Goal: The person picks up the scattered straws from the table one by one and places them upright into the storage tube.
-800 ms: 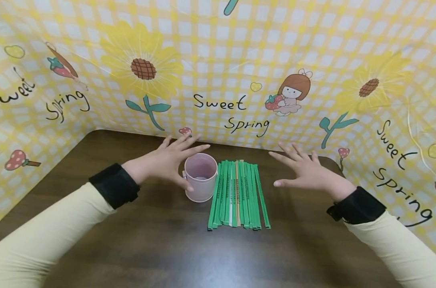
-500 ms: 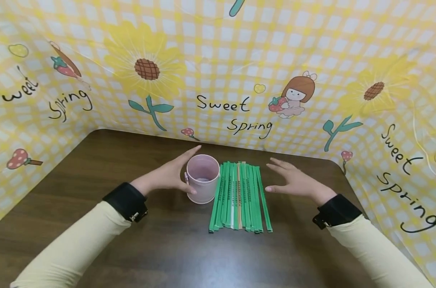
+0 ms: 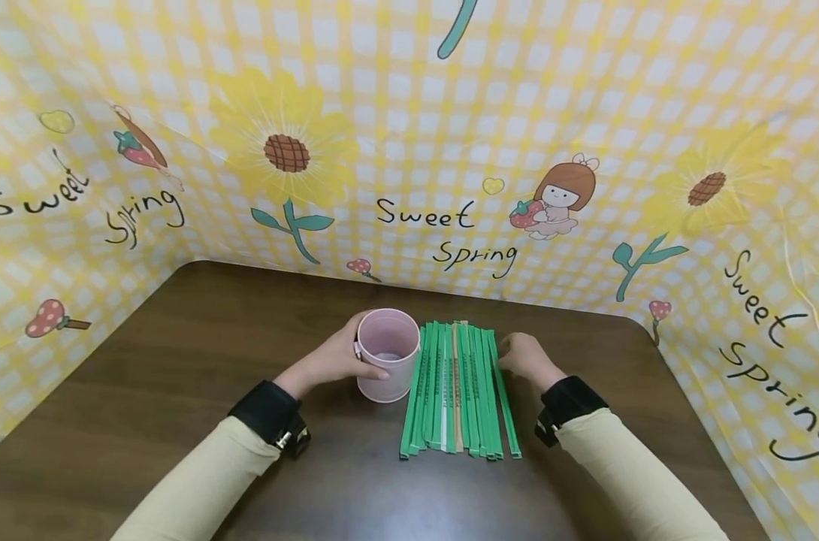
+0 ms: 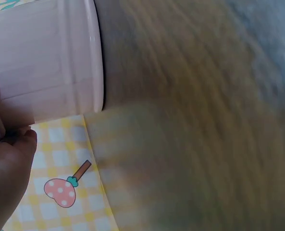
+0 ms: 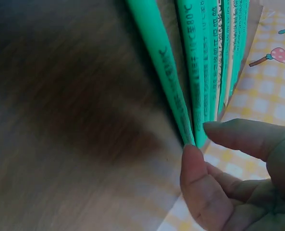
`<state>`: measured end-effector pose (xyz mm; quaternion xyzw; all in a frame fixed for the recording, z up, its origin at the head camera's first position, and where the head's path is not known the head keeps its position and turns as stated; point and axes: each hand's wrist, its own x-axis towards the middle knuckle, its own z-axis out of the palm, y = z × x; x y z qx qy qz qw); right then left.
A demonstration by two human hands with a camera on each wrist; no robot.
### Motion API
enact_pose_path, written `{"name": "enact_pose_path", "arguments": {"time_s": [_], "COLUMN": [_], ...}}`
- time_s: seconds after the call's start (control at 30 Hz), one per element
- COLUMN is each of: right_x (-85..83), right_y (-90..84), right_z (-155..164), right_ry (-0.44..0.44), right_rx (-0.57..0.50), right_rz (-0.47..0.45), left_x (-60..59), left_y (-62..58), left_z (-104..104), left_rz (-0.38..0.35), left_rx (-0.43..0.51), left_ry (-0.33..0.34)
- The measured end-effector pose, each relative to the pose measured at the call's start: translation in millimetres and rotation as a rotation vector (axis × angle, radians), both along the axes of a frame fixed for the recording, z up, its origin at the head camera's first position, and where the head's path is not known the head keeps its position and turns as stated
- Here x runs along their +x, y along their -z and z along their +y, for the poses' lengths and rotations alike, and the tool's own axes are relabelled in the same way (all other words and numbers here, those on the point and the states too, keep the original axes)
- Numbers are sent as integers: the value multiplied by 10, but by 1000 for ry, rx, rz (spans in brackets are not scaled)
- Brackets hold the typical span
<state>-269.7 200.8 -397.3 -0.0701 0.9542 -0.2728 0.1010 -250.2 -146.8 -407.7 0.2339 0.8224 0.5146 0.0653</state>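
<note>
- Left hand [image 3: 335,359] wraps the side of the pink cup [image 3: 387,364], fingers curled round its wall, thumb on the near face; cup stands upright on the table [image 3: 179,361].
- Left wrist view confirms contact: fingertips on the cup [image 4: 46,62] wall.
- Right hand [image 3: 524,357] sits at the far end of the green wrapped sticks [image 3: 457,391], just right of the row. Thumb and forefinger close on the tip of the outermost stick [image 5: 166,72]; touching it, grip looks like a starting pinch, not lifted.
- Progress, my read: barely begun. All sticks lie flat in one row touching the cup's right side; none visible inside the cup, though its inside is mostly hidden.
- Left to do, as I judge it: every stick.
- Around: one pale and one tan stick [image 3: 455,391] mid-row; yellow checked backdrop [image 3: 423,218] behind both hands, close to the stick tips.
- Obstruction: neighbouring sticks lie tight against the pinched one; backdrop limits room beyond the right hand's fingers.
</note>
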Motion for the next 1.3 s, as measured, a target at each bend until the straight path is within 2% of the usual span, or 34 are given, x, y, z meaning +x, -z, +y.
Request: {"name": "enact_pose_path", "arguments": {"time_s": [0.2,0.5,0.63,0.73,0.83,0.97,1.03,1.17,1.3], "right_x": [-34,-65,-78,-113,-161,-152,-110,-24,-4], "right_y": [90,135,-10,-271,-619,-1063,-1213,-1333,-1266], "right_z": [-47,-45,-25,-29,-93,-279,-393,-654,-882], "right_ry": [55,49,44,19,-10,-43,-44,-43,-62], "right_rx": [-4,-38,-36,-38,-141,-427,-564,-804,-877], "right_rz": [-22,-38,-56,-25,57,222,287,354,414], "left_x": [-10,-31,-34,-39,-38,-31,-26,-18,-10], "left_y": [45,3,1,4,1,11,17,30,38], "left_z": [27,10,20,17,8,-6,-8,-3,10], "left_rz": [7,50,60,64,57,55,57,64,68], "left_rx": [47,-28,-55,-67,-56,-36,-31,-25,-27], "left_ry": [30,48,38,22,16,27,30,24,18]}}
